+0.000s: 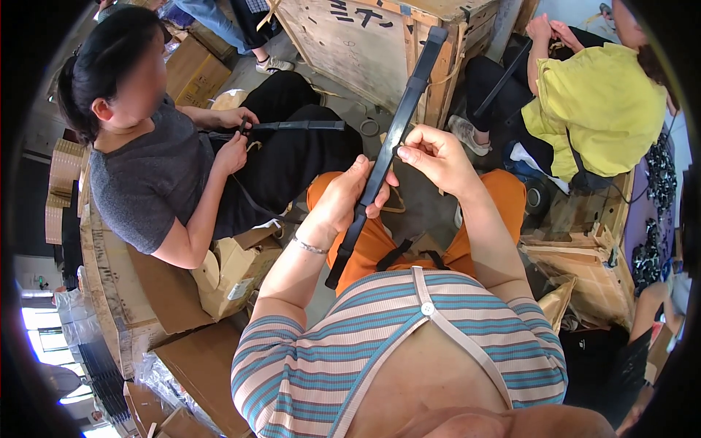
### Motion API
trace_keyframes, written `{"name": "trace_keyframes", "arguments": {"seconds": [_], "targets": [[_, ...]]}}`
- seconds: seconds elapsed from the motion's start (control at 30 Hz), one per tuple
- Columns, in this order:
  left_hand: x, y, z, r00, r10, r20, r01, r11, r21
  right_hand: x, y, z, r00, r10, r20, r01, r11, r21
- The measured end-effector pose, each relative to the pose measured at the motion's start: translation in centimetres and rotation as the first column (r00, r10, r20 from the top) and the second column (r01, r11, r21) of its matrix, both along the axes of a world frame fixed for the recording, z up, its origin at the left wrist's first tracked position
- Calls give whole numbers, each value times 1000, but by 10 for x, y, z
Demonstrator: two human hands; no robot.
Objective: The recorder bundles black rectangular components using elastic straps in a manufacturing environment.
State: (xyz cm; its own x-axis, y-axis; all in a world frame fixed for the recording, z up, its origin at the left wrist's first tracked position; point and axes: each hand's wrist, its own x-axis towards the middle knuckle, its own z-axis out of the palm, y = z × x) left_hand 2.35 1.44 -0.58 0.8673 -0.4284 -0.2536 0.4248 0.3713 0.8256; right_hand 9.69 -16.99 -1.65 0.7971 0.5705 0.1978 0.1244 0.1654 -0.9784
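A long, narrow black bar-like piece (396,131) with a glossy middle and stepped ends slants across my lap, its upper end reaching toward the large wooden crate. My left hand (342,196) is wrapped round its lower half, the thumb on top and the fingertips showing on the far side. At the bar's right edge, near its middle, my right hand (442,162) is closed in a pinch. Whatever lies between that thumb and finger is too small to make out. What exactly the bar belongs to cannot be told.
To the left, a person in grey (150,190) works on a similar black bar (299,125). A person in yellow (595,109) sits at the right with another. The wooden crate (358,44) stands ahead. Cardboard boxes (244,270) lie at the left, and a broken wooden box (584,274) at the right.
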Motion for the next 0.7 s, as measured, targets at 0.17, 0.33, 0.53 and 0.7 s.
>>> {"name": "trace_keyframes", "arguments": {"seconds": [0.17,0.33,0.53,0.7], "targets": [[-1,-1,-2,1000,3,-2,-3,1000,9,2,3,-6,998,-51,37,51,999,4],[0,-3,-7,999,38,34,-42,993,111,-3,12,-7,991,-125,-49,122,991,-45],[-4,-5,-2,996,84,8,-84,979,184,-4,16,-18,972,-217,93,231,958,-172],[-5,-5,-2,997,73,-30,-67,984,166,-1,14,-19,990,-76,-118,66,994,-86]]}}
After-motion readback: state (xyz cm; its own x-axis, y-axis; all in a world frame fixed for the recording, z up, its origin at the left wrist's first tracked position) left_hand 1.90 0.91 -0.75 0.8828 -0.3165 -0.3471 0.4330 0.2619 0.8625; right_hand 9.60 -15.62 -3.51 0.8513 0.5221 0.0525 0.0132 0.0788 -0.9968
